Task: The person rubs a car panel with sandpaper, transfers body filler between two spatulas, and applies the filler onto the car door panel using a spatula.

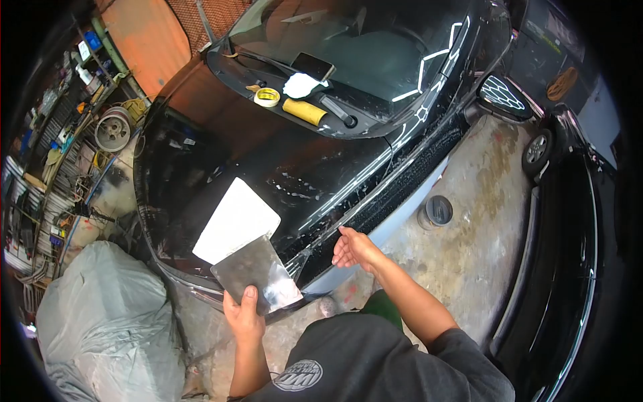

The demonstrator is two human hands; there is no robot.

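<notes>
My left hand [245, 315] grips a flat dark-grey board [244, 275] by its lower edge, with the thumb on top. A whitish smear covers the board's right corner. Just beyond it, a white sheet [238, 224] lies on the black car hood [268, 161], partly overlapped by the board. My right hand [355, 250] is held over the car's front fender, beside a light-grey strip of bodywork [395, 221]. Its fingers are loosely bent and apart, and nothing shows in them. I cannot tell whether its fingertips touch the fender.
Below the windshield sit a yellow tape roll [266, 98], a yellow cylinder [305, 112], a white cloth [301, 85] and a phone [313, 66]. A can [436, 211] stands on the floor. Another black car [562, 268] is at right, a covered object [107, 321] at lower left.
</notes>
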